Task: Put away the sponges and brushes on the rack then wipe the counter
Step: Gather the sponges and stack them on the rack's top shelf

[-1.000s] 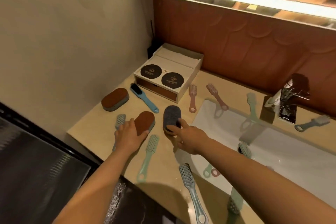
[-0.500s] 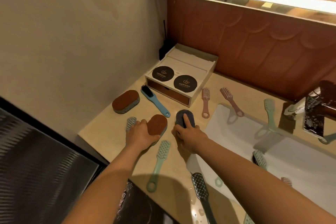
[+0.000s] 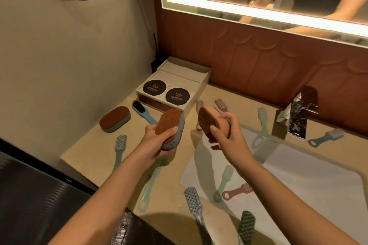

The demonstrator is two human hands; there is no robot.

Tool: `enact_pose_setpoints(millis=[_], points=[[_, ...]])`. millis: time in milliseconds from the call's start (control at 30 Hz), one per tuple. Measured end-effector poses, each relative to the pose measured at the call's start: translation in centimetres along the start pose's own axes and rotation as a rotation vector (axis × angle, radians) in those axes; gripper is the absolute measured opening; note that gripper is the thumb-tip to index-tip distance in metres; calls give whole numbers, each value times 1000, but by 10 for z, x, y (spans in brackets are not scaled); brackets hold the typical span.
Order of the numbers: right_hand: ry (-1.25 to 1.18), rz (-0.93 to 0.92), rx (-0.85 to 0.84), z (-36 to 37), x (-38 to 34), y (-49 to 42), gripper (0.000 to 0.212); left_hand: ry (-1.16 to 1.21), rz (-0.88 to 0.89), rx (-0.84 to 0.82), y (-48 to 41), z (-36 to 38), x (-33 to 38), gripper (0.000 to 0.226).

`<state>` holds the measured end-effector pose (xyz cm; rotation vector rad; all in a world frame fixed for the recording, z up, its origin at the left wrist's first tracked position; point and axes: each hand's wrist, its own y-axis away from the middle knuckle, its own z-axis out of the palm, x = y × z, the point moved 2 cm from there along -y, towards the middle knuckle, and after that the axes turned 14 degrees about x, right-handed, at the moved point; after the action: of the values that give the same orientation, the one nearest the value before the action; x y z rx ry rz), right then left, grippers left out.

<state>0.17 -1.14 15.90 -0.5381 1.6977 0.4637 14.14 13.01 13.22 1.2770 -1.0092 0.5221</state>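
Nearest, from the bottom edge upward, eleven long-handled brushes (image 3: 192, 201) lie scattered over the counter (image 3: 89, 151) and in the sink (image 3: 298, 181). At mid-frame the left hand (image 3: 157, 141) clasps a brown-faced grey sponge (image 3: 169, 123) and the right hand (image 3: 229, 135) grips a brown-faced peach sponge (image 3: 209, 123); both are now lifted off the counter, where they lay half a second ago. Farther left, the third sponge (image 3: 115, 118) lies flat near the white box (image 3: 179, 83).
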Motion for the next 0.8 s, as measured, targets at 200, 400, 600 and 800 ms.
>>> enact_pose_setpoints(millis=[200, 400, 600, 800], points=[[-161, 10, 337, -98, -7, 20, 29, 3, 7, -148, 45, 57, 1, 24], [-175, 35, 513, -170, -5, 45, 25, -185, 260, -234, 81, 116, -9, 43], [-164, 38, 617, -223, -5, 68, 21, -286, 235, -475, 124, 177, -25, 31], [-113, 78, 610, -246, 0, 77, 20, -312, 188, -595, 159, 218, -35, 48]])
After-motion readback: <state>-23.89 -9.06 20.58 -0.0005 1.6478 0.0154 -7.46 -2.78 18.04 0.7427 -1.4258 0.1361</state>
